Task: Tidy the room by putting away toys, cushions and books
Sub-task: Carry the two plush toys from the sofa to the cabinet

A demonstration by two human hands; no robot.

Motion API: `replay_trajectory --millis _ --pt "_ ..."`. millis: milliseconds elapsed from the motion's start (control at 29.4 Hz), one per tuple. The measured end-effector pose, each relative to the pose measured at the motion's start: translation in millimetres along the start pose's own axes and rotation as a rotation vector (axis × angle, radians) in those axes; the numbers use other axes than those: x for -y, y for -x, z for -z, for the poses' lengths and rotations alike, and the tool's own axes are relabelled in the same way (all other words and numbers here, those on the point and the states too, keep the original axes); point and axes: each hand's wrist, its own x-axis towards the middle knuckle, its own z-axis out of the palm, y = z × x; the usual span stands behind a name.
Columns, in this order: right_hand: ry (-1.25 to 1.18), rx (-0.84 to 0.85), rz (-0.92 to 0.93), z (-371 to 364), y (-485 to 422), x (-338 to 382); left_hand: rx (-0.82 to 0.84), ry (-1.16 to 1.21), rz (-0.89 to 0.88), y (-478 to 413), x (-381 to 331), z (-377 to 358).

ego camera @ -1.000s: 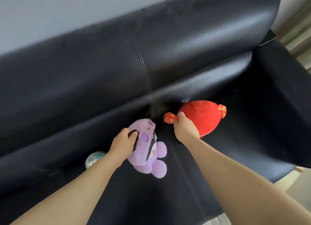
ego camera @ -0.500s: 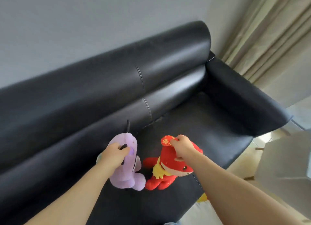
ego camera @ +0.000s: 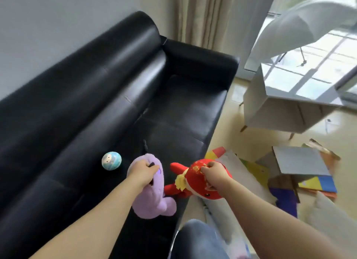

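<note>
Left hand (ego camera: 142, 171) is curled tight round the top of a soft purple plush toy (ego camera: 154, 204), which dangles below the fist over the front edge of the black leather sofa (ego camera: 183, 107). Right hand (ego camera: 214, 173) grips the head of a red plush toy with yellow trim (ego camera: 193, 185). That one hangs under the fingers, just beside the purple one at its 3 o'clock. A small round blue-green ball (ego camera: 111, 160) sits on the sofa seat at roughly 10 o'clock from the left hand. Colourful flat books (ego camera: 318, 183) lie scattered on the floor out at 3 o'clock from the right hand.
</note>
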Motion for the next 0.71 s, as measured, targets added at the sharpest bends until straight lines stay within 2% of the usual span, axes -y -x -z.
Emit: replay_trajectory --millis 102,238,340,442,543,713 --pt "0.028 -0.118 -0.064 9.9 41.2 -50.5 0.105 -0.089 -0.045 29.8 11.2 -38.8" --pt "-0.182 -0.26 -0.205 44.0 97.2 -146.8 0.304 -0.238 -0.183 86.9 4.3 -102.3" --pt "-0.278 -0.308 -0.228 59.4 119.5 -172.2 0.309 -0.307 -0.3 104.2 -11.1 -121.9" --pt "-0.397 -0.472 -0.273 88.5 186.1 -243.7 0.369 -0.428 -0.5 163.3 -28.9 -189.7" --pt "-0.279 -0.608 -0.406 110.6 265.5 -329.6 0.443 -0.549 -0.664 240.8 -23.5 -259.5" --pt "-0.384 -0.732 -0.329 157.0 361.4 -414.6 0.453 -0.489 -0.719 335.7 -16.4 -329.3"
